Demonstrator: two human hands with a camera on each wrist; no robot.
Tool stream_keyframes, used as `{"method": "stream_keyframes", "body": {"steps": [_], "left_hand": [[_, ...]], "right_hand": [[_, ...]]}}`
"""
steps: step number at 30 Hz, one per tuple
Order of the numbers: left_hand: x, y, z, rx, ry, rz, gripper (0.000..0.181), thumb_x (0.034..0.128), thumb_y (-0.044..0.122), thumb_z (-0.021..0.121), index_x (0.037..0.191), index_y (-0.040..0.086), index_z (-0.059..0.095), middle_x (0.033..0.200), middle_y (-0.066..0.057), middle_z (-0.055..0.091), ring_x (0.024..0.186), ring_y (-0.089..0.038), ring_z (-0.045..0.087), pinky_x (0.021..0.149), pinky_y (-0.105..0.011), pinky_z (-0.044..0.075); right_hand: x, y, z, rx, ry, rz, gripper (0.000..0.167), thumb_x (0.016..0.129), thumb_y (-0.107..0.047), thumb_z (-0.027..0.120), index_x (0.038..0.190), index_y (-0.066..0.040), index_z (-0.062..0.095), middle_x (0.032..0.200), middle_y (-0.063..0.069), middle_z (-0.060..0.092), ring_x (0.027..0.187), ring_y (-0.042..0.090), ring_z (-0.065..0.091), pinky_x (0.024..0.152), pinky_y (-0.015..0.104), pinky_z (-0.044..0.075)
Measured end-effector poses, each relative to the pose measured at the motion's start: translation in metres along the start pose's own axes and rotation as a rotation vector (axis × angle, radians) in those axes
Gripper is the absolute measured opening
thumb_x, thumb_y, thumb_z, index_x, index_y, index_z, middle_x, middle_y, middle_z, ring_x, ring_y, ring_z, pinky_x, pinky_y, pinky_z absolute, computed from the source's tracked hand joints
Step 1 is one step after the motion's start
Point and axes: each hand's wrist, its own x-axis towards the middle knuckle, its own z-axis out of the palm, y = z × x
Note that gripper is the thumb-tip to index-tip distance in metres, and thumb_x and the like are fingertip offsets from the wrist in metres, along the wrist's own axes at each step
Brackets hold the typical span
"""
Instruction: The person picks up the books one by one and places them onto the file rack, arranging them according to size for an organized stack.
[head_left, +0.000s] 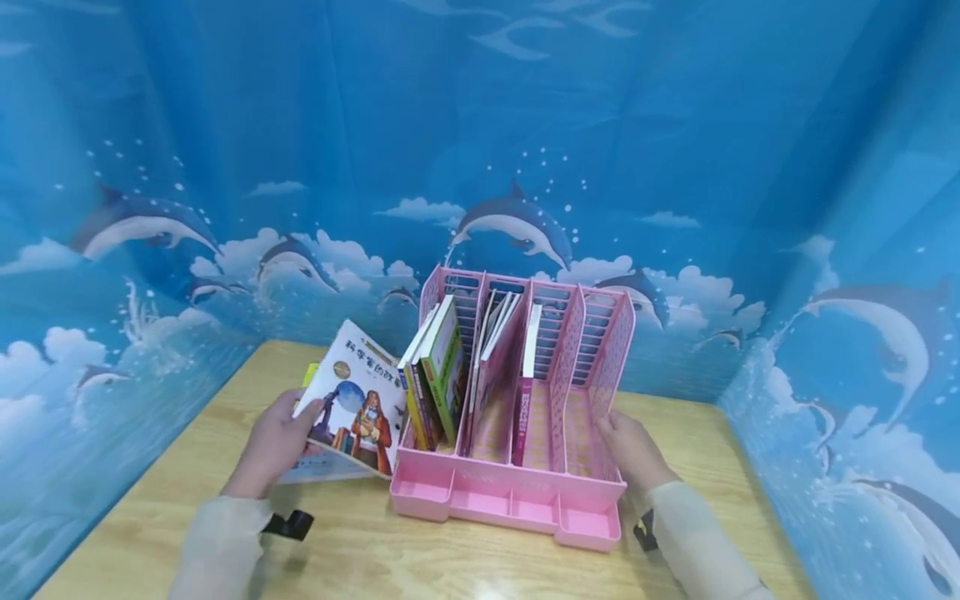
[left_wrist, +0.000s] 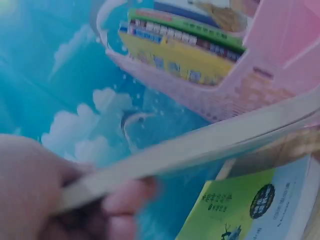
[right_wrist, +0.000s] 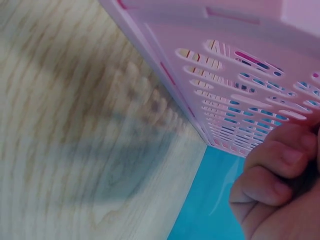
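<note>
My left hand (head_left: 277, 437) pinches a thin picture book (head_left: 360, 400) by its edge, thumb on the cover. That cover is white, with a bearded figure in a red coat and a blue globe. The book is tilted beside the left wall of a pink desk file rack (head_left: 506, 477); in the left wrist view its pale edge (left_wrist: 195, 147) runs between thumb and fingers. At the rack's right wall, my right hand (head_left: 633, 446) grips the side panel, the other fingers curled in the right wrist view. Books (head_left: 447, 367) stand in the rack's left compartments, and a magenta-spined book (head_left: 523, 408) leans further right.
Beneath the held book lies another book with a green and pale blue cover (left_wrist: 235, 200). Small open trays (head_left: 480, 497) run along the rack's front. The wooden table (head_left: 360, 558) is enclosed by a blue dolphin-print curtain (head_left: 337, 167) at the back and sides.
</note>
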Motion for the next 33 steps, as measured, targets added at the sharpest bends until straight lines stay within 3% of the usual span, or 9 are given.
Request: {"method": "stream_keyframes", "body": {"steps": [3, 6, 9, 13, 15, 23, 26, 29, 33], "left_hand": [[-0.001, 0.001, 0.008, -0.005, 0.068, 0.074, 0.045, 0.1099, 0.023, 0.05, 0.144, -0.002, 0.036, 0.126, -0.032, 0.066, 0.1, -0.041, 0.073, 0.091, -0.056, 0.057], [0.0, -0.007, 0.014, 0.013, 0.062, 0.097, 0.047, 0.1022, 0.008, 0.057, 0.143, -0.002, 0.034, 0.141, -0.035, 0.055, 0.118, -0.051, 0.063, 0.101, -0.063, 0.05], [-0.002, -0.013, 0.018, 0.065, 0.024, 0.062, 0.054, 0.096, 0.007, 0.06, 0.144, -0.006, 0.041, 0.137, -0.035, 0.057, 0.115, -0.05, 0.064, 0.096, -0.061, 0.054], [-0.006, -0.02, 0.022, 0.1, -0.046, 0.062, 0.053, 0.0991, 0.012, 0.061, 0.146, -0.008, 0.047, 0.131, -0.033, 0.062, 0.106, -0.042, 0.07, 0.089, -0.053, 0.059], [-0.008, -0.025, 0.024, 0.118, -0.062, 0.086, 0.052, 0.1009, 0.013, 0.06, 0.147, -0.007, 0.047, 0.133, -0.031, 0.062, 0.108, -0.041, 0.07, 0.092, -0.053, 0.058], [-0.014, -0.035, 0.033, 0.199, -0.003, 0.152, 0.052, 0.1015, 0.017, 0.063, 0.145, -0.007, 0.05, 0.136, -0.031, 0.06, 0.118, -0.05, 0.063, 0.101, -0.066, 0.047], [-0.014, -0.035, 0.035, 0.199, 0.006, 0.161, 0.051, 0.1014, 0.016, 0.062, 0.145, -0.007, 0.05, 0.137, -0.032, 0.06, 0.119, -0.05, 0.063, 0.102, -0.066, 0.047], [-0.013, -0.031, 0.034, 0.156, -0.009, 0.118, 0.054, 0.1017, 0.018, 0.063, 0.148, -0.006, 0.047, 0.138, -0.031, 0.059, 0.116, -0.047, 0.066, 0.099, -0.061, 0.052], [-0.009, -0.015, 0.029, 0.065, 0.023, 0.045, 0.061, 0.1029, 0.04, 0.063, 0.147, 0.0, 0.051, 0.134, -0.029, 0.063, 0.106, -0.04, 0.071, 0.085, -0.05, 0.061]], "right_hand": [[-0.001, 0.0, 0.001, 0.017, -0.005, 0.01, 0.054, 0.112, -0.036, 0.038, 0.147, 0.004, 0.049, 0.133, 0.026, 0.064, 0.121, 0.043, 0.062, 0.103, 0.064, 0.048], [0.0, 0.001, 0.002, 0.004, -0.002, -0.002, 0.054, 0.112, -0.036, 0.038, 0.147, 0.004, 0.049, 0.132, 0.025, 0.065, 0.12, 0.042, 0.063, 0.102, 0.063, 0.048], [0.002, 0.002, 0.003, -0.019, 0.002, -0.021, 0.054, 0.112, -0.035, 0.038, 0.145, 0.004, 0.05, 0.131, 0.025, 0.065, 0.12, 0.043, 0.063, 0.102, 0.063, 0.048], [0.003, 0.004, 0.002, -0.051, 0.019, -0.022, 0.051, 0.111, -0.035, 0.038, 0.139, 0.005, 0.056, 0.123, 0.024, 0.069, 0.113, 0.04, 0.066, 0.099, 0.062, 0.05], [0.002, 0.003, 0.001, -0.075, 0.029, -0.027, 0.051, 0.111, -0.034, 0.038, 0.136, 0.006, 0.058, 0.12, 0.023, 0.069, 0.11, 0.04, 0.066, 0.097, 0.061, 0.051], [0.001, 0.0, 0.0, -0.122, 0.036, -0.038, 0.051, 0.111, -0.032, 0.038, 0.139, 0.007, 0.056, 0.129, 0.028, 0.066, 0.12, 0.047, 0.062, 0.102, 0.065, 0.047], [0.002, 0.0, 0.0, -0.181, 0.048, -0.032, 0.051, 0.11, -0.033, 0.038, 0.136, 0.006, 0.059, 0.12, 0.024, 0.07, 0.11, 0.044, 0.066, 0.098, 0.063, 0.05], [0.003, -0.001, -0.001, -0.296, 0.062, -0.061, 0.054, 0.111, -0.039, 0.037, 0.132, 0.003, 0.063, 0.109, 0.02, 0.073, 0.102, 0.041, 0.069, 0.094, 0.062, 0.052], [0.005, -0.003, -0.003, -0.41, 0.072, -0.099, 0.065, 0.111, -0.053, 0.03, 0.119, -0.002, 0.069, 0.088, 0.013, 0.072, 0.088, 0.036, 0.07, 0.089, 0.062, 0.053]]}}
